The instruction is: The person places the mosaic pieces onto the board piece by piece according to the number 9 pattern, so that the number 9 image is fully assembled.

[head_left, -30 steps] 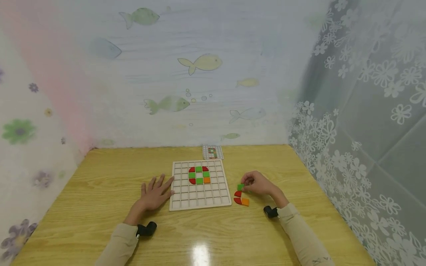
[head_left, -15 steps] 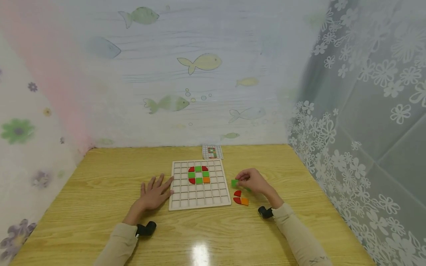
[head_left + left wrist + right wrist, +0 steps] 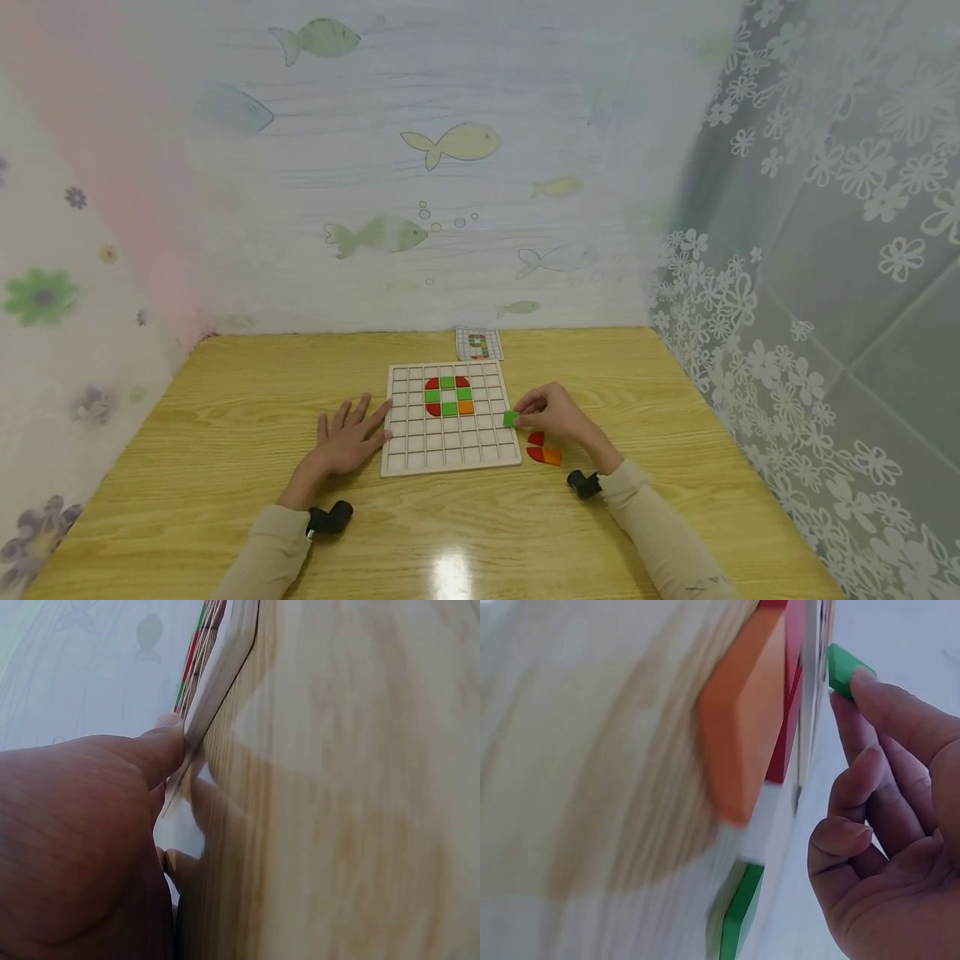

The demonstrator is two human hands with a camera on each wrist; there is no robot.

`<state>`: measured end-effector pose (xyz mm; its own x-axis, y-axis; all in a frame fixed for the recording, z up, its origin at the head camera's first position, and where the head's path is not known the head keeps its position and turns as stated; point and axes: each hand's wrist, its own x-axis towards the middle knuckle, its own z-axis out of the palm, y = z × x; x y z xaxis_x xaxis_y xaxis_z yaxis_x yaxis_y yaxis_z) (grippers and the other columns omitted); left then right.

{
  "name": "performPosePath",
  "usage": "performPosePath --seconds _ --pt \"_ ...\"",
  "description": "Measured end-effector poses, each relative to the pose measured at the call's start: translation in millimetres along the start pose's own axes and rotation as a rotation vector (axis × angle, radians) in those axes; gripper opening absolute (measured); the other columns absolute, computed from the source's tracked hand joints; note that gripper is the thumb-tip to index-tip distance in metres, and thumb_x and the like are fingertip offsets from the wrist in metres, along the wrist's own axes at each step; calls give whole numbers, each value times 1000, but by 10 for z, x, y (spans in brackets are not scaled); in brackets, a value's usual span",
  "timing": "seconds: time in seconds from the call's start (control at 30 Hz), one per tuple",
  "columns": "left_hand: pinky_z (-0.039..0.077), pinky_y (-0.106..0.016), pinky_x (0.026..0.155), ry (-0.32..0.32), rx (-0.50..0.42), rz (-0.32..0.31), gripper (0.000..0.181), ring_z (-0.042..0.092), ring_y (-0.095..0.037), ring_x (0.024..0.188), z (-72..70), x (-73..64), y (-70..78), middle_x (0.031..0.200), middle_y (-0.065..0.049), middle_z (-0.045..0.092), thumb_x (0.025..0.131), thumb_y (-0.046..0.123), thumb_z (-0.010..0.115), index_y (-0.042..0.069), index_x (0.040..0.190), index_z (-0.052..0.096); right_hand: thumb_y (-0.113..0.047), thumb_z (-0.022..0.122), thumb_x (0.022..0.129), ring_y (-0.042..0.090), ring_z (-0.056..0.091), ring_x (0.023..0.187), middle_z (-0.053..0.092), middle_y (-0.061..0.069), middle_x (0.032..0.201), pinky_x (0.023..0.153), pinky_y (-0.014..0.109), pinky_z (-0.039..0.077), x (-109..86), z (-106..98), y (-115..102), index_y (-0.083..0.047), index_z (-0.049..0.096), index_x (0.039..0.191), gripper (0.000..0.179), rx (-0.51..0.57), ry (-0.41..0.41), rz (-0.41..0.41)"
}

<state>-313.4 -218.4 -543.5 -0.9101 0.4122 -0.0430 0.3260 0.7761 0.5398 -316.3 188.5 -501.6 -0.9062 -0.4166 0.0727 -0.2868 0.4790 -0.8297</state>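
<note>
My right hand [image 3: 558, 415] pinches a green square tile [image 3: 511, 418] between thumb and fingertips, at the right edge of the wooden grid board [image 3: 457, 443]. In the right wrist view the green tile [image 3: 845, 669] shows at the fingertips. My left hand [image 3: 347, 440] lies spread on the table, its fingers touching the board's left edge; the left wrist view shows the thumb [image 3: 161, 750] against that edge. On the board, red quarter-round tiles [image 3: 432, 409], green squares [image 3: 448, 408] and an orange square [image 3: 467, 407] form a ring around a bare cell.
Right of the board lie two red quarter-round tiles [image 3: 536, 438] and an orange tile [image 3: 552, 457]. Another green tile [image 3: 741, 911] lies on the table in the right wrist view. A printed pattern card [image 3: 479, 343] sits behind the board, near the painted wall [image 3: 360, 283].
My right hand has lifted the green tile from beside the red ones and carried it left to the board's edge. The left hand has stayed in place.
</note>
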Motion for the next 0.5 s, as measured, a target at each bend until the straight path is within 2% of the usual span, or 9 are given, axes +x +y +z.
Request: performPosePath --seconds 0.13,0.3,0.5 --pt "-18 -74 110 1 2 -4 65 -6 -53 152 12 17 -23 170 -22 4 108 50 42 22 164 26 -2 75 91 38 70 80 73 24 92 62 31 57 50 62 -31 8 75 102 15 22 -13 6" --pt "-18 -74 110 2 -7 -4 64 -6 -53 152 2 1 -5 170 -22 5 108 48 43 22 163 26 -8 78 90 23 70 76 75 14 90 65 27 56 117 134 -49 0 77 100 12 3 -28 7" --pt "-18 -74 110 5 -7 1 65 -5 -53 152 -4 -1 4 170 -23 5 107 51 42 22 163 27 -9 77 91 15 69 76 75 9 89 68 26 55 189 229 -82 -2 78 100 11 7 -68 33"
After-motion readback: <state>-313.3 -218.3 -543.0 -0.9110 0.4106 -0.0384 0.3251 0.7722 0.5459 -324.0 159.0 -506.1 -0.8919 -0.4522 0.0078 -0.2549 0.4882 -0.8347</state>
